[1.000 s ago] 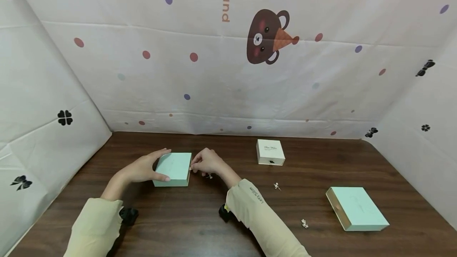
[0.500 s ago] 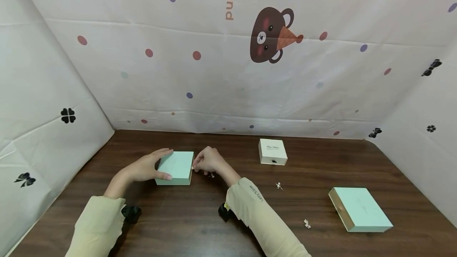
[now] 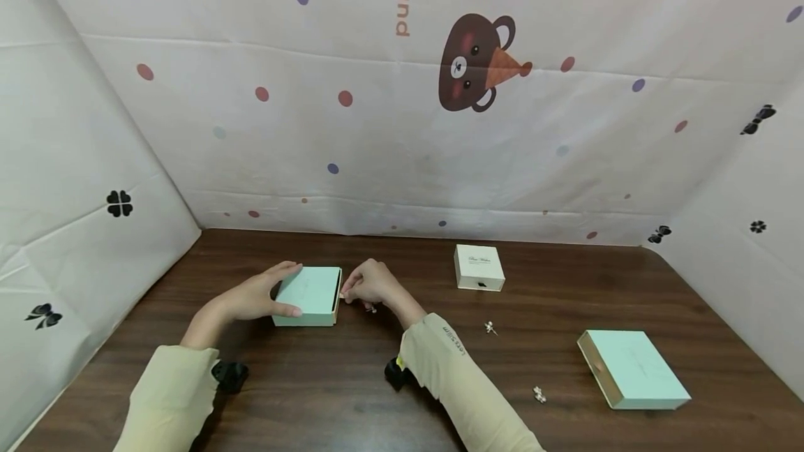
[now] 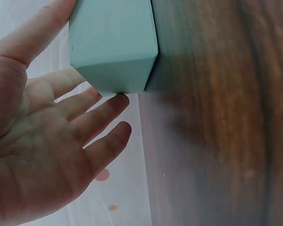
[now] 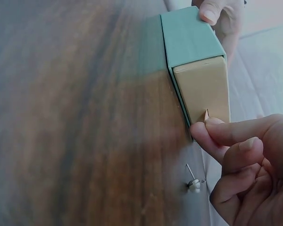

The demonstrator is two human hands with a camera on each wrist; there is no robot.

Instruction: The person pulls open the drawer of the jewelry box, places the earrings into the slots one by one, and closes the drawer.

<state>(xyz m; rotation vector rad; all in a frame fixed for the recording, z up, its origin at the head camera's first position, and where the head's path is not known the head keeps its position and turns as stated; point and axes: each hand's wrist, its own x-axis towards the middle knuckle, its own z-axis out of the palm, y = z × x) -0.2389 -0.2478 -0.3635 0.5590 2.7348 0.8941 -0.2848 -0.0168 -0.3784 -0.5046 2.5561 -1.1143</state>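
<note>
A mint-green drawer box (image 3: pixel 308 291) lies on the table at left, its tan drawer front (image 5: pixel 203 87) facing right. In the head view a dark gap shows along its right edge, where the drawer stands slightly out. My left hand (image 3: pixel 250 295) holds the sleeve from the left, thumb on the near side and fingers reaching to the far side. Thumb and forefinger of my right hand (image 3: pixel 373 283) pinch the small ribbon pull tab (image 5: pixel 206 115) on the drawer front. A stud earring (image 5: pixel 194 185) with a pin lies just below this hand. What the drawer holds is hidden.
Another mint-green drawer box (image 3: pixel 634 368) lies at the right. A white box (image 3: pixel 479 267) with dark lettering stands near the back. Between them and my right arm are two small earring-like pieces, one (image 3: pixel 490 327) farther back and one (image 3: pixel 539 394) nearer. White printed sheets (image 3: pixel 389 138) enclose the table.
The drawer has come slightly out to the right, opening a dark gap at the sleeve's edge. My right hand has shifted a little right with the tab; the left hand keeps its hold.
</note>
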